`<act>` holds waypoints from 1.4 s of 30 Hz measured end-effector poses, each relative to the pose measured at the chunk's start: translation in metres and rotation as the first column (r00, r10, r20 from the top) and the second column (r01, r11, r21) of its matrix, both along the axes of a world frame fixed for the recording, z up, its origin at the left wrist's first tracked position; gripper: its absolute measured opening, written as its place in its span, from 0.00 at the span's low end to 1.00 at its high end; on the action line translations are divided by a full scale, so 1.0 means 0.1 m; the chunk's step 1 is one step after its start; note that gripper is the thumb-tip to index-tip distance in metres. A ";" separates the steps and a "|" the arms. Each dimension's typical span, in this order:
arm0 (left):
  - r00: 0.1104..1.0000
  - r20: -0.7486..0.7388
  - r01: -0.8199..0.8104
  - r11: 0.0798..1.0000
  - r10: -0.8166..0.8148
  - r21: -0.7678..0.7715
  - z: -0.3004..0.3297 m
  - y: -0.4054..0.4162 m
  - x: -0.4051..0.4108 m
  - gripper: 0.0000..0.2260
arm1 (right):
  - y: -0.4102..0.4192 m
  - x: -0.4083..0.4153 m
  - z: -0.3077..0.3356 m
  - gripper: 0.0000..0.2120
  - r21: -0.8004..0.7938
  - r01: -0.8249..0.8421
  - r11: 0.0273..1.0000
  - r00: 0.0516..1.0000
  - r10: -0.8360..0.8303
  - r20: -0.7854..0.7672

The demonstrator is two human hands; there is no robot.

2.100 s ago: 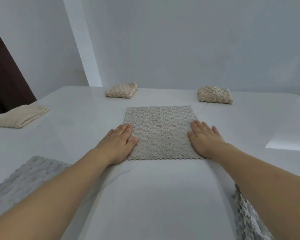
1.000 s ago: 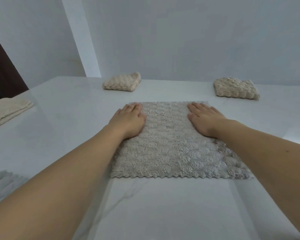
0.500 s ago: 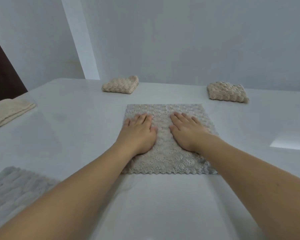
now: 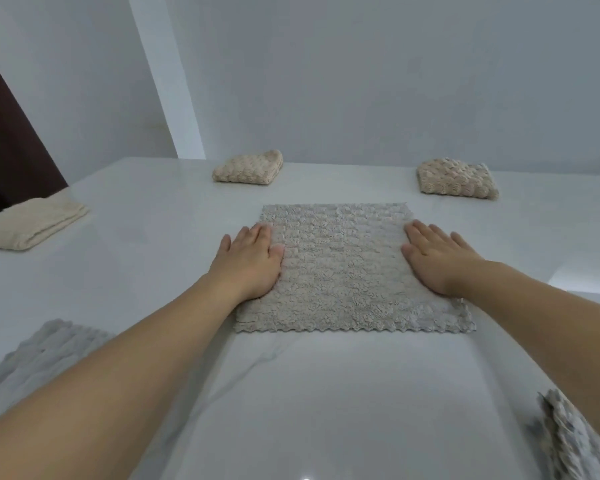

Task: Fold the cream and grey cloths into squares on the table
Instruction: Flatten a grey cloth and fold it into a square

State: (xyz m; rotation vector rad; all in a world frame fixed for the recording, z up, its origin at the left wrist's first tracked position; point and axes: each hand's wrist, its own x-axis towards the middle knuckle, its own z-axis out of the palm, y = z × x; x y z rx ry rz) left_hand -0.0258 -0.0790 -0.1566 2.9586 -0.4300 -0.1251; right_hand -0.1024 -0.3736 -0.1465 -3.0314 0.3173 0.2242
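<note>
A grey textured cloth (image 4: 343,271) lies flat and spread out in the middle of the white table (image 4: 309,403). My left hand (image 4: 248,263) presses flat on the cloth's left edge, fingers straight. Flat on the right edge lies my right hand (image 4: 437,259), fingers straight too. Two folded cream cloths sit at the back, one at the left (image 4: 248,168) and one at the right (image 4: 456,180).
A folded cream towel (image 4: 32,223) lies at the table's far left. A grey cloth (image 4: 42,358) sits near the front left edge and another grey cloth (image 4: 575,441) at the front right. A grey wall rises behind the table.
Both hands have slid apart from the middle of the grey cloth out to its left and right edges, staying flat on it.
</note>
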 end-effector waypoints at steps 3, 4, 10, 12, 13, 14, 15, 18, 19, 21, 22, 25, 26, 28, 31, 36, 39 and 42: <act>0.997 0.068 -0.035 0.996 0.029 0.086 0.14 -0.11 -0.11 0.27 | 0.07 -0.02 0.11 0.29 -0.070 0.057 0.996 0.998 -0.058 -0.006; 0.995 0.095 -0.014 0.998 0.008 0.059 0.19 -0.19 -0.18 0.26 | 0.18 -0.04 0.15 0.29 -0.065 0.030 0.997 0.999 -0.029 0.022; 0.989 0.091 0.118 0.992 -0.114 -0.039 -0.02 -0.44 -0.73 0.27 | 0.81 -0.27 -0.05 0.27 0.059 -0.163 0.985 0.978 0.154 0.140; 0.992 0.081 0.100 0.994 -0.096 -0.049 -0.05 -0.39 -0.72 0.27 | 0.75 -0.29 -0.05 0.27 0.065 -0.156 0.986 0.982 0.147 0.121; 0.992 0.079 0.105 0.993 -0.101 -0.047 -0.05 -0.38 -0.71 0.27 | 0.69 -0.32 -0.04 0.27 0.058 -0.155 0.986 0.983 0.149 0.107; 0.991 0.077 0.113 0.993 -0.110 -0.040 -0.04 -0.37 -0.70 0.27 | 0.64 -0.35 -0.03 0.27 0.047 -0.150 0.988 0.985 0.144 0.099; 0.990 0.075 0.121 0.992 -0.118 -0.034 -0.03 -0.34 -0.70 0.27 | 0.59 -0.38 -0.03 0.27 0.034 -0.137 0.990 0.986 0.133 0.095; 0.995 0.053 0.086 0.995 -0.084 -0.040 -0.04 -0.17 -0.69 0.27 | 0.41 -0.48 -0.01 0.27 0.011 -0.086 0.996 0.995 0.085 0.057; 0.998 0.041 0.051 0.998 -0.049 -0.043 -0.03 -0.08 -0.67 0.27 | 0.35 -0.51 0.00 0.27 0.003 -0.062 0.998 0.997 0.062 0.036; 1.000 0.005 -0.029 0.999 0.029 -0.021 -0.01 0.06 -0.63 0.27 | 0.23 -0.53 0.03 0.28 -0.032 -0.012 0.999 1.000 0.011 -0.010; 0.998 -0.018 -0.057 0.998 0.057 0.008 0.02 0.09 -0.59 0.27 | 0.18 -0.51 0.06 0.28 -0.064 0.001 0.998 0.999 -0.004 -0.032; 0.997 -0.017 -0.070 0.995 0.072 0.072 0.20 0.06 -0.43 0.27 | 0.16 -0.31 0.22 0.28 -0.120 -0.034 0.992 0.999 0.031 -0.026; 0.998 0.014 -0.054 0.996 0.053 0.068 0.28 0.01 -0.35 0.27 | 0.19 -0.20 0.28 0.28 -0.106 -0.055 0.993 0.998 0.056 0.004; 0.996 0.090 0.004 0.999 -0.009 0.050 0.43 -0.13 -0.18 0.26 | 0.27 0.03 0.36 0.27 -0.072 -0.094 0.993 0.994 0.098 0.055; 0.985 0.141 0.108 0.994 -0.103 -0.027 0.55 -0.43 0.11 0.26 | 0.43 0.39 0.38 0.27 -0.048 -0.156 0.987 0.986 0.158 0.059; 0.984 0.098 0.159 0.983 -0.150 -0.094 0.32 -0.80 0.54 0.25 | 0.56 0.82 0.11 0.27 -0.017 -0.183 0.983 0.979 0.184 0.089; 0.993 0.067 0.102 0.994 -0.098 -0.044 0.03 -0.80 0.64 0.25 | 0.51 0.87 -0.04 0.27 0.011 -0.162 0.987 0.982 0.160 0.102; 0.994 0.059 0.099 0.995 -0.097 -0.029 -0.03 -0.79 0.69 0.26 | 0.49 0.89 -0.06 0.26 0.004 -0.167 0.986 0.980 0.165 0.113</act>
